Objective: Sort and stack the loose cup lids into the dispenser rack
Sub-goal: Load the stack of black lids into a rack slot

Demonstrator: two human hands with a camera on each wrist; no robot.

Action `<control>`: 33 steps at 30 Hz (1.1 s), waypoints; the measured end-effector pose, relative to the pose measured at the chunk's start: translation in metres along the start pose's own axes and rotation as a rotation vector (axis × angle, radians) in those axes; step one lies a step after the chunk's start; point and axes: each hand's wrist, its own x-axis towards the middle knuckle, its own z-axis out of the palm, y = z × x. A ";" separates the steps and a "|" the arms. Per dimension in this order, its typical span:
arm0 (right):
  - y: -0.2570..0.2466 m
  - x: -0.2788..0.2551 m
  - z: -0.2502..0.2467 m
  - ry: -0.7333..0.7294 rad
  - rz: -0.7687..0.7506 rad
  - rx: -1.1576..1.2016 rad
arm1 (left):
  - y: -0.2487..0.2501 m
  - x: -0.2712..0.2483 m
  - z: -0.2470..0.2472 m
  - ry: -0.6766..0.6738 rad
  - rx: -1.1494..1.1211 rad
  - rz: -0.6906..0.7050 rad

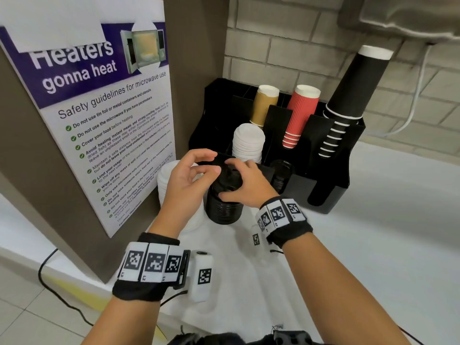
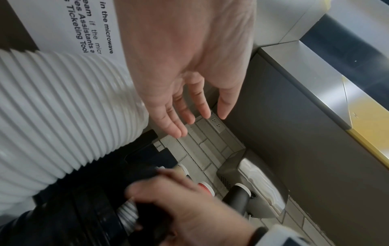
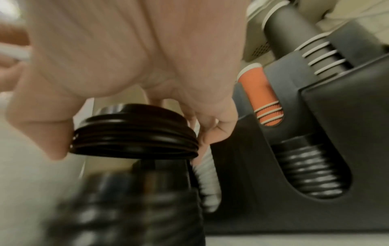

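A tall stack of loose black lids [image 1: 224, 207] stands on the white counter in front of the black dispenser rack [image 1: 331, 192]. My right hand [image 1: 235, 181] pinches a few black lids [image 3: 134, 133] by their rim, held just above the rest of the stack [image 3: 130, 199]. My left hand [image 1: 199, 168] hovers beside the stack's top with relaxed fingers [image 2: 183, 116] and holds nothing. A loose stack of white lids [image 1: 169, 185] [image 2: 63, 116] stands left of the black one, partly hidden by my left hand.
The rack holds white lids [image 1: 249, 143], black lids [image 1: 280, 175] [image 3: 311, 169], brown cups [image 1: 263, 105], red cups [image 1: 301, 115] and black cups [image 1: 348, 100]. A brown panel with a poster [image 1: 104, 125] closes the left side. Brick wall behind; bare counter to the right.
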 end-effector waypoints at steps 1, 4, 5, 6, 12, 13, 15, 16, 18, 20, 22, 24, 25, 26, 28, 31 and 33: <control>-0.001 -0.002 -0.005 0.067 -0.016 0.064 | 0.000 0.000 0.001 -0.002 -0.002 0.001; -0.005 -0.016 -0.023 0.203 -0.024 0.375 | -0.001 0.000 0.006 -0.040 0.004 0.003; -0.007 -0.023 -0.028 0.197 -0.003 0.509 | -0.001 0.000 0.009 -0.069 0.001 -0.008; -0.010 -0.030 -0.032 0.169 0.011 0.627 | -0.002 0.000 0.012 -0.106 -0.001 -0.029; -0.016 -0.059 -0.044 -0.051 -0.093 0.845 | -0.006 -0.003 0.028 -0.320 -0.075 -0.091; -0.015 -0.062 -0.046 -0.065 -0.100 0.831 | -0.006 -0.003 0.028 -0.332 -0.071 -0.080; -0.012 -0.067 -0.051 -0.070 -0.094 0.814 | -0.005 -0.003 0.028 -0.359 -0.061 -0.070; -0.010 -0.069 -0.054 -0.068 -0.092 0.807 | -0.005 -0.002 0.028 -0.375 -0.063 -0.070; -0.008 -0.073 -0.059 -0.058 -0.089 0.779 | -0.004 -0.003 0.030 -0.397 -0.073 -0.064; -0.006 -0.075 -0.061 -0.037 -0.080 0.750 | -0.004 -0.003 0.033 -0.399 -0.069 -0.058; -0.005 -0.076 -0.063 -0.015 -0.068 0.732 | -0.005 -0.004 0.036 -0.396 -0.059 -0.059; -0.003 -0.078 -0.064 0.004 -0.063 0.710 | -0.005 -0.003 0.038 -0.401 -0.055 -0.062; -0.003 -0.079 -0.064 0.011 -0.064 0.702 | -0.005 -0.003 0.038 -0.405 -0.053 -0.063; -0.003 -0.079 -0.065 0.014 -0.066 0.699 | -0.006 -0.002 0.039 -0.408 -0.050 -0.062; -0.003 -0.080 -0.065 0.019 -0.069 0.700 | -0.007 -0.002 0.039 -0.416 -0.052 -0.057; -0.003 -0.079 -0.064 0.020 -0.073 0.702 | -0.008 -0.002 0.038 -0.440 -0.059 -0.059; -0.002 -0.076 -0.065 0.026 -0.087 0.710 | -0.008 -0.001 0.037 -0.444 -0.055 -0.065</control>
